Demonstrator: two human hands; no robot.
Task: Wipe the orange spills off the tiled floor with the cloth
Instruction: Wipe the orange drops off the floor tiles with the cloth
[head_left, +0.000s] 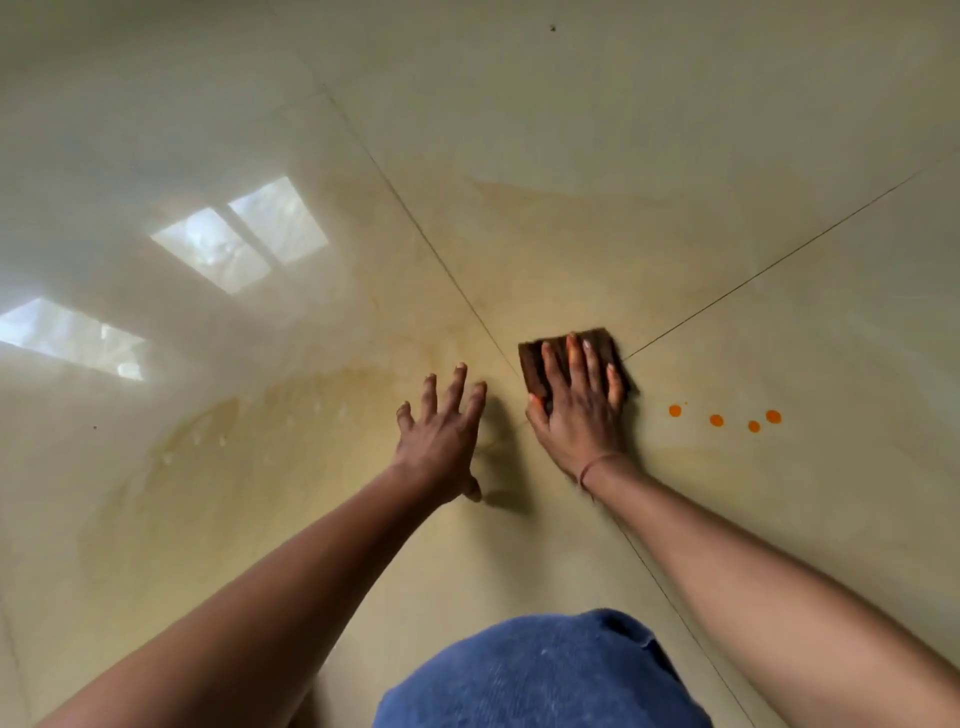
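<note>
Beyond blue knee (540, 675), right hand (579, 410) presses cloth (535, 370), seemingly lengthwise left-right.

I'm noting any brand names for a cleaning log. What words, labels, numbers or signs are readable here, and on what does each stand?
None: no word, label, number or sign shows anywhere in this view.
cloth: plain dark brown, no tag visible.
floor: bare glossy tiles, only orange drops and window reflections.
blue trousers and wristband: no print visible.
</note>
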